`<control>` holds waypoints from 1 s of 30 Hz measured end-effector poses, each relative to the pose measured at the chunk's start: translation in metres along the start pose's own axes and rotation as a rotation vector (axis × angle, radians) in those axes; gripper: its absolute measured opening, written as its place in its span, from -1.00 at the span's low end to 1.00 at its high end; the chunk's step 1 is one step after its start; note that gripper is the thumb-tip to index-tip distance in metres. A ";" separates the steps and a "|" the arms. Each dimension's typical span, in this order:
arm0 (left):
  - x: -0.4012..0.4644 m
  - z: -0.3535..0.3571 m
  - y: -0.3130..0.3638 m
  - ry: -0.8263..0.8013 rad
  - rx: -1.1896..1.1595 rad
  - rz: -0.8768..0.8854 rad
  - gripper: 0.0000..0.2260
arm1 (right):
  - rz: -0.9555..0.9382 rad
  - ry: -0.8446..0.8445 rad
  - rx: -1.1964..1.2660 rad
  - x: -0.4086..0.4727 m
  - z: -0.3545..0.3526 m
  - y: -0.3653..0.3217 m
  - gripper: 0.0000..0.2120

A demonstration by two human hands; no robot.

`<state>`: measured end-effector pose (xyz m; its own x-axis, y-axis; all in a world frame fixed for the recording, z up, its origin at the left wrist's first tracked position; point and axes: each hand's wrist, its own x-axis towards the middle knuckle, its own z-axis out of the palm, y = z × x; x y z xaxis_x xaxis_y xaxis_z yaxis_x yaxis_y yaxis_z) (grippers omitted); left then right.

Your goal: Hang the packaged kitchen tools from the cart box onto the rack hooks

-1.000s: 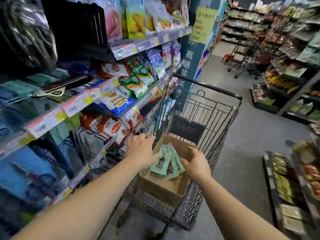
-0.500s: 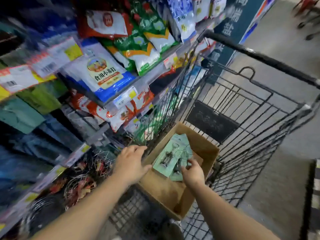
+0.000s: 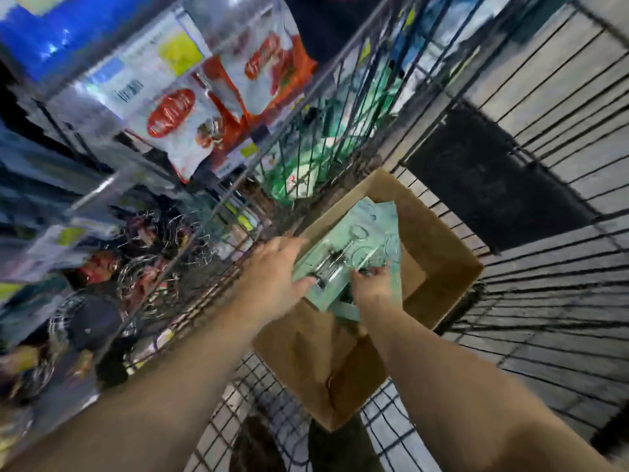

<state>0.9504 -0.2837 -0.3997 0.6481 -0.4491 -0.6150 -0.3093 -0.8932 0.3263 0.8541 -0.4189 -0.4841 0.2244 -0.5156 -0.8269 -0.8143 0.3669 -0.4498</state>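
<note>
Left hand: my left hand (image 3: 272, 281) is at the near-left edge of the green packs; its thumb lies on the top pack's lower corner and the fingers reach along the pack's left side. I cannot tell whether the fingers curl beneath it.
Right hand: my right hand (image 3: 374, 287) pinches the lower right part of the pack stack, fingertips curled onto the clear blister.
Packaged tools: the green packaged kitchen tools (image 3: 354, 247) sit as a fanned stack between both hands, extending away from them. A metal tool shows through the top blister; its type is too blurred to tell.
Box: the cardboard box (image 3: 439, 253) lies directly under both hands, open at the top, holding the packs.
Cart: the wire shopping cart (image 3: 544, 301) carries the box, its mesh running beyond and right of the hands.
Shelf: left of the left hand, the store shelf (image 3: 143, 172) carries red-and-white bags (image 3: 177, 120) above, with tangled wire items (image 3: 149, 274) lower down, all motion-blurred.
</note>
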 end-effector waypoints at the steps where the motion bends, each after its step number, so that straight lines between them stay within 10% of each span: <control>1: 0.004 0.004 -0.001 -0.001 -0.016 -0.005 -0.40 | 0.025 -0.001 0.047 0.006 0.003 0.000 -0.58; 14: 0.007 0.021 0.006 -0.099 -0.480 -0.224 -0.32 | 0.126 -0.225 0.326 -0.011 -0.013 0.008 -0.96; 21: 0.002 0.038 0.000 -0.132 -0.786 -0.380 -0.56 | 0.155 -0.590 0.431 -0.016 -0.013 0.039 -0.67; 30: -0.012 0.039 -0.035 0.096 -0.715 -0.455 -0.72 | 0.202 0.050 0.366 0.038 0.026 0.008 -0.63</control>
<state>0.9262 -0.2480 -0.4313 0.6687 -0.0176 -0.7433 0.4881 -0.7437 0.4567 0.8697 -0.4154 -0.5275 0.0461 -0.4390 -0.8973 -0.5936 0.7104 -0.3780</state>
